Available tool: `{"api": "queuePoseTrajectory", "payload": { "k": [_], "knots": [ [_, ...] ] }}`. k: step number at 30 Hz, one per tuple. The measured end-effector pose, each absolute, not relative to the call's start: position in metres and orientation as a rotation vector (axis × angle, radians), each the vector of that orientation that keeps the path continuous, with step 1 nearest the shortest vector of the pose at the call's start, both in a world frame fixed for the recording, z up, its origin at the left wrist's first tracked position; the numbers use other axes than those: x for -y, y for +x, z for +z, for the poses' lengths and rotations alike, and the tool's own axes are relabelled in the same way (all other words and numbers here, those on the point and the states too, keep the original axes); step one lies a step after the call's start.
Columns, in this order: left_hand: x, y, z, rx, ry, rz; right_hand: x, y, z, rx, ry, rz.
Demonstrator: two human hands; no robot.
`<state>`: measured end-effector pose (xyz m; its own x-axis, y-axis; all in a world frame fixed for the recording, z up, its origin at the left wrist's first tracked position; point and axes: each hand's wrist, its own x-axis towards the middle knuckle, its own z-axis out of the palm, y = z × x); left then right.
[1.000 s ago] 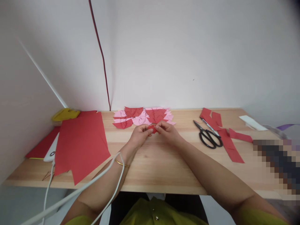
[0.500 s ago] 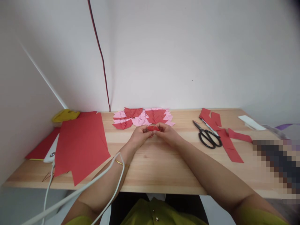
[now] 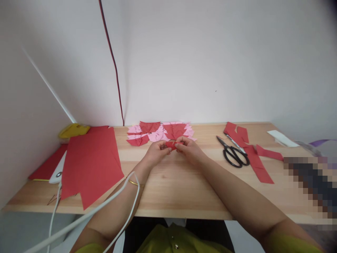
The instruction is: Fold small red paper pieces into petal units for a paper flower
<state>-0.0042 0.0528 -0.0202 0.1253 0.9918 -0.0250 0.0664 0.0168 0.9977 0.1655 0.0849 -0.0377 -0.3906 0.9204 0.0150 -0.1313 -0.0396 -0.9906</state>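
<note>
A small piece of red paper (image 3: 171, 144) is held up between my two hands, above the middle of the wooden table. My left hand (image 3: 157, 151) pinches its left end between thumb and fingers. On the other end, my right hand (image 3: 190, 149) has a like pinch. Part of the paper is covered by my fingers, so its full shape cannot be made out. Just behind the hands lie several zigzag-edged cutouts of red paper (image 3: 150, 126) and pink paper (image 3: 157, 135), with creases in them.
To the right lie black-handled scissors (image 3: 233, 153), a pen (image 3: 235, 142) and red paper strips (image 3: 259, 165). Large red sheets (image 3: 91, 161) cover the left side, beside a white power strip (image 3: 56, 172) and a yellow item (image 3: 74, 130). A white cable (image 3: 86, 216) crosses before my left forearm.
My right hand has shifted slightly to the right along the red paper, and more of the paper shows between the hands. My left hand stays nearly in place.
</note>
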Motion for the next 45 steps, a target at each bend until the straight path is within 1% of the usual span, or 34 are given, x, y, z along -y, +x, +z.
{"api": "queuePoseTrajectory", "payload": {
  "k": [8,12,19,23,27,34,39,45],
  "knots": [
    [-0.053,-0.004,-0.021,-1.149,1.248,1.104,-0.093,0.169,-0.029,1.048,-0.76,1.588],
    [-0.055,-0.003,-0.022,-1.11,1.13,1.16,-0.095,0.17,-0.027,0.986,-0.745,1.552],
    [-0.054,-0.001,-0.023,-1.038,0.986,1.209,-0.083,0.162,-0.036,1.276,-0.83,1.609],
    [-0.053,-0.001,-0.022,-1.047,1.079,1.161,-0.077,0.161,-0.038,1.482,-0.84,1.496],
    [-0.052,-0.001,-0.021,-1.071,1.131,1.145,-0.083,0.165,-0.039,1.42,-0.914,1.384],
    [-0.054,-0.001,-0.023,-1.049,1.047,1.163,-0.091,0.167,-0.033,1.149,-0.847,1.476],
    [-0.054,-0.001,-0.026,-0.947,0.912,1.209,-0.078,0.162,-0.028,1.508,-0.782,1.534],
    [-0.052,-0.001,-0.026,-0.884,0.826,1.167,-0.073,0.163,-0.026,1.706,-0.801,1.376]
  ]
}}
